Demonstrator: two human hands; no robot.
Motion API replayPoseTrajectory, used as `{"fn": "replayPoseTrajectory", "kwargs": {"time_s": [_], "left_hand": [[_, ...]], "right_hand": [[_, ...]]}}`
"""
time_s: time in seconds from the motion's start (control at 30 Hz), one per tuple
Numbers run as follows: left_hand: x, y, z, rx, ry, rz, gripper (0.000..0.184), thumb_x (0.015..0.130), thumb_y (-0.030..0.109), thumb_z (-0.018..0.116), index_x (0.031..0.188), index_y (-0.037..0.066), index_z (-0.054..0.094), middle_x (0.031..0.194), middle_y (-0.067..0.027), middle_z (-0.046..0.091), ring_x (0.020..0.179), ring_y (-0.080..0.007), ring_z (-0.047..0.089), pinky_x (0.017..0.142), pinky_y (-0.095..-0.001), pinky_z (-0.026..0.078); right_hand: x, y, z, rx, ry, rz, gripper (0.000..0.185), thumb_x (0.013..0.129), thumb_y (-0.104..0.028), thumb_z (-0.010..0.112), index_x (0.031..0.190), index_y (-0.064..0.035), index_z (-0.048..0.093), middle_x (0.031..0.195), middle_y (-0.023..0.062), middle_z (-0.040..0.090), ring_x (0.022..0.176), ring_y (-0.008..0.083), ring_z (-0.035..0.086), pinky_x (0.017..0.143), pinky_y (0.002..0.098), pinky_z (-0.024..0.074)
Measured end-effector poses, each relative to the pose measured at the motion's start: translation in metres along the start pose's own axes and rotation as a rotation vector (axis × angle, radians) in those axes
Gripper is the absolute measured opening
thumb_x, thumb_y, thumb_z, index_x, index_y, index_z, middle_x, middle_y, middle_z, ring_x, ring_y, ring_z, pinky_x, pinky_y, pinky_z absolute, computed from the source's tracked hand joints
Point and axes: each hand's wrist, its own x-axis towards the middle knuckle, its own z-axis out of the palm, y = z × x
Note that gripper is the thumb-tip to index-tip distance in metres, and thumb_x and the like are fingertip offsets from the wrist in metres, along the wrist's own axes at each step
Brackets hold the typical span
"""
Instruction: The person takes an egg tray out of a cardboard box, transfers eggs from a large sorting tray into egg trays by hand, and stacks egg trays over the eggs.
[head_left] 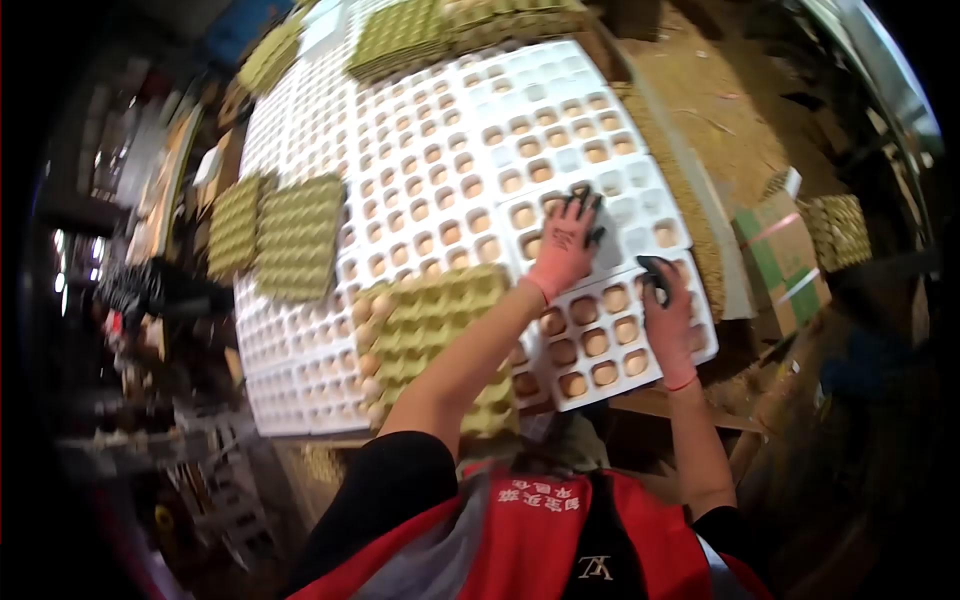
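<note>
White foam trays (480,215) with egg-sized pockets cover the table, most pockets holding brown eggs (595,342). My left hand (566,245), in a pink glove with black fingertips, lies palm down over a tray with its fingers spread; what is beneath the palm is hidden. Gloved the same way, my right hand (668,318) is at the right side of the nearest tray, its fingers curled downward. Whether an egg is in those fingers I cannot make out. Close to my left forearm lies a yellow-green pulp egg tray (425,335), with several eggs along its left side.
Stacked pulp trays (300,235) stand on the foam trays at left, and more pulp trays (400,40) are at the back. Right of the table are a cardboard box (780,262) and a brown floor (715,120). Blurred dark clutter fills the far left.
</note>
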Motion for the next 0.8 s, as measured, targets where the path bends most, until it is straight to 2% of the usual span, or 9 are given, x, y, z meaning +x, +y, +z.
{"fn": "replayPoseTrajectory", "kwargs": {"time_s": [0.2, 0.27, 0.4, 0.43, 0.47, 0.53, 0.67, 0.7, 0.8], "left_hand": [[-0.176, 0.020, -0.208, -0.069, -0.257, -0.320, 0.039, 0.070, 0.014, 0.076, 0.107, 0.008, 0.065, 0.107, -0.0152, 0.061, 0.101, -0.0373, 0.058, 0.085, -0.0451, 0.049], [-0.243, -0.007, -0.258, -0.047, 0.016, -0.594, 0.030, 0.070, 0.002, 0.070, 0.100, 0.005, 0.067, 0.098, -0.0159, 0.061, 0.090, -0.0360, 0.060, 0.078, -0.0434, 0.049], [-0.312, -0.040, -0.314, 0.227, -0.119, -0.574, 0.041, 0.071, 0.005, 0.070, 0.111, 0.005, 0.063, 0.115, -0.0198, 0.057, 0.104, -0.0376, 0.057, 0.087, -0.0451, 0.047], [-0.321, -0.045, -0.314, 0.269, -0.228, -0.496, 0.045, 0.070, 0.008, 0.072, 0.114, 0.004, 0.061, 0.121, -0.0219, 0.054, 0.108, -0.0387, 0.055, 0.088, -0.0460, 0.046], [-0.328, -0.050, -0.315, 0.219, -0.487, -0.562, 0.050, 0.071, 0.013, 0.074, 0.118, 0.005, 0.060, 0.129, -0.0243, 0.047, 0.114, -0.0404, 0.051, 0.093, -0.0465, 0.045], [-0.347, -0.062, -0.319, 0.069, -0.442, -0.505, 0.053, 0.073, 0.016, 0.074, 0.122, 0.004, 0.057, 0.129, -0.0233, 0.047, 0.114, -0.0388, 0.052, 0.095, -0.0442, 0.045], [-0.374, -0.090, -0.306, 0.171, -0.436, -0.270, 0.054, 0.073, 0.016, 0.073, 0.123, 0.004, 0.055, 0.124, -0.0188, 0.051, 0.113, -0.0355, 0.053, 0.094, -0.0423, 0.046], [-0.372, -0.094, -0.304, 0.211, -0.446, -0.226, 0.053, 0.073, 0.016, 0.073, 0.122, 0.004, 0.056, 0.124, -0.0175, 0.052, 0.112, -0.0349, 0.053, 0.093, -0.0421, 0.046], [-0.362, -0.101, -0.313, -0.020, -0.361, -0.273, 0.056, 0.065, 0.013, 0.081, 0.115, 0.005, 0.057, 0.112, -0.0119, 0.058, 0.105, -0.0303, 0.057, 0.089, -0.0402, 0.047]], "right_hand": [[-0.027, -0.094, 0.112, 0.137, -0.419, -0.214, 0.032, 0.082, -0.003, 0.064, 0.114, -0.0057, 0.062, 0.112, 0.0150, 0.062, 0.102, 0.0305, 0.061, 0.090, 0.0384, 0.0492], [-0.043, -0.128, 0.171, 0.021, -0.549, -0.422, 0.030, 0.083, -0.011, 0.065, 0.113, -0.0068, 0.063, 0.113, 0.0161, 0.061, 0.104, 0.0319, 0.060, 0.091, 0.0414, 0.0482], [-0.059, -0.132, 0.312, -0.219, -0.358, -0.827, 0.029, 0.086, -0.019, 0.063, 0.112, -0.0074, 0.062, 0.114, 0.0163, 0.061, 0.108, 0.0318, 0.059, 0.092, 0.0411, 0.0470], [-0.053, -0.137, 0.324, -0.348, -0.517, -0.802, 0.030, 0.085, -0.020, 0.063, 0.113, -0.0073, 0.062, 0.114, 0.0158, 0.062, 0.107, 0.0313, 0.060, 0.093, 0.0411, 0.0465], [-0.046, -0.140, 0.334, -0.481, -0.673, -0.770, 0.032, 0.085, -0.020, 0.063, 0.114, -0.0071, 0.062, 0.113, 0.0154, 0.062, 0.106, 0.0307, 0.060, 0.093, 0.0411, 0.0459], [-0.041, -0.148, 0.332, -0.532, -0.781, -0.610, 0.034, 0.085, -0.019, 0.064, 0.116, -0.0059, 0.063, 0.112, 0.0126, 0.065, 0.102, 0.0255, 0.062, 0.089, 0.0399, 0.0487], [-0.035, -0.164, 0.320, 0.581, -0.693, 0.465, 0.031, 0.088, -0.020, 0.061, 0.115, -0.0054, 0.064, 0.111, 0.0102, 0.065, 0.102, 0.0203, 0.062, 0.079, 0.0309, 0.0532], [-0.033, -0.172, 0.319, 0.692, -0.738, 0.531, 0.032, 0.085, -0.020, 0.064, 0.115, -0.0062, 0.064, 0.118, 0.0111, 0.062, 0.104, 0.0241, 0.062, 0.086, 0.0328, 0.0526], [-0.037, -0.204, 0.339, -0.350, -0.872, -0.374, 0.034, 0.086, -0.013, 0.057, 0.119, -0.0134, 0.064, 0.132, 0.0134, 0.049, 0.109, 0.0322, 0.061, 0.095, 0.0385, 0.0494]]}}
